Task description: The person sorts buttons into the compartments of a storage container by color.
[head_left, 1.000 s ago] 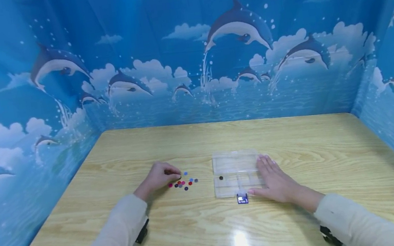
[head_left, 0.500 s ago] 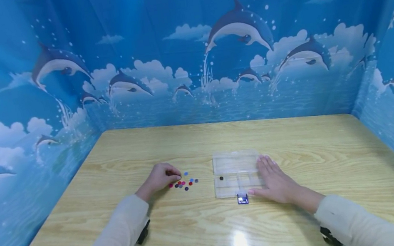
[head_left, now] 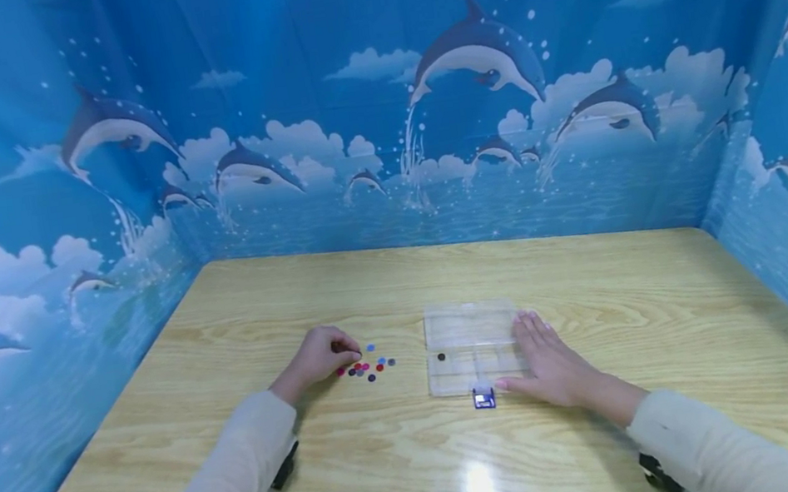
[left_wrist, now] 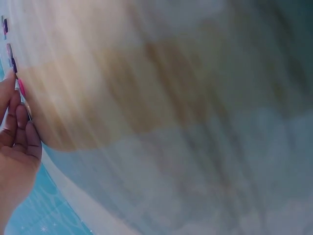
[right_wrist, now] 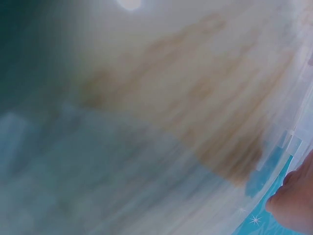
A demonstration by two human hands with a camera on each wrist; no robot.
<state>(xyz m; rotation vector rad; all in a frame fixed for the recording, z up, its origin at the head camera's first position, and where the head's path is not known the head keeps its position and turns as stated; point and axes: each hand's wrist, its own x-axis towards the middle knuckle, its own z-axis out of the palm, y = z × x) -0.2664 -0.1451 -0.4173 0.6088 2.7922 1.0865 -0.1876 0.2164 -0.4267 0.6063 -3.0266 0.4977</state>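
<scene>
My left hand [head_left: 319, 355] is at the upper left of a scatter of small button-like discs [head_left: 371, 378]. Its thumb and index fingertip come together at a small dark disc [head_left: 360, 355], mostly hidden by them. Red, pink, blue, grey and dark discs lie loose beside the fingertips. My right hand [head_left: 554, 362] lies with straight fingers along the right edge of a clear plastic box [head_left: 451, 385], its thumb near the front edge. The box lies flat with its lid [head_left: 469, 324] folded back. One black disc [head_left: 441, 356] sits in its left back compartment.
A blue-and-white label or clasp [head_left: 484, 398] sticks out at the box's front edge. The wooden table [head_left: 365, 469] ends at a dolphin-printed curtain [head_left: 372, 198] on the back and sides. Glare marks the table's front.
Hardly anything differs: the left fingertips have closed slightly over the dark disc, which shows less now. The right hand and the box stay put.
</scene>
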